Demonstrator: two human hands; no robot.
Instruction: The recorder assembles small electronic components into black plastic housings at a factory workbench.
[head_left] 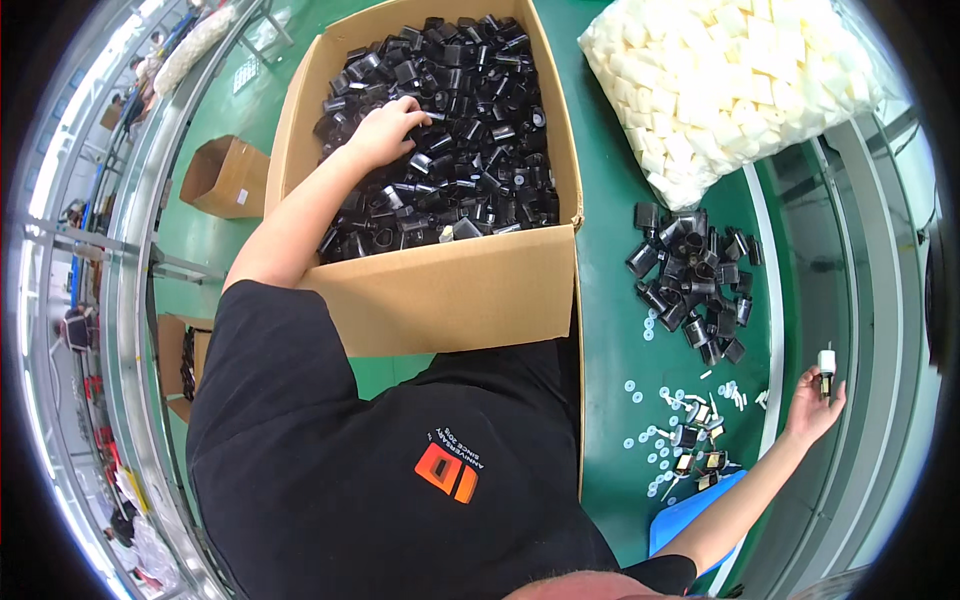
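My left hand (386, 131) reaches into a large cardboard box (450, 295) filled with glossy black plastic housings (480, 75). Its fingers are bent and apart from the thumb, resting over the housings, and none is visibly gripped. Far to the right, past the edge of the green table, my right hand (815, 408) is closed around a small assembly (827, 362). That piece has a white block on top with a thin pin pointing up, and a dark body with gold-coloured areas below, partly covered by the fingers.
On the green table (620, 300) lie a pile of black housings (695, 270), small pale washers (650, 440), more small assemblies (712, 460) and a blue tray (690, 515). A clear bag of cream-coloured blocks (725, 85) stands behind. Another open carton (240, 180) sits on the floor at left.
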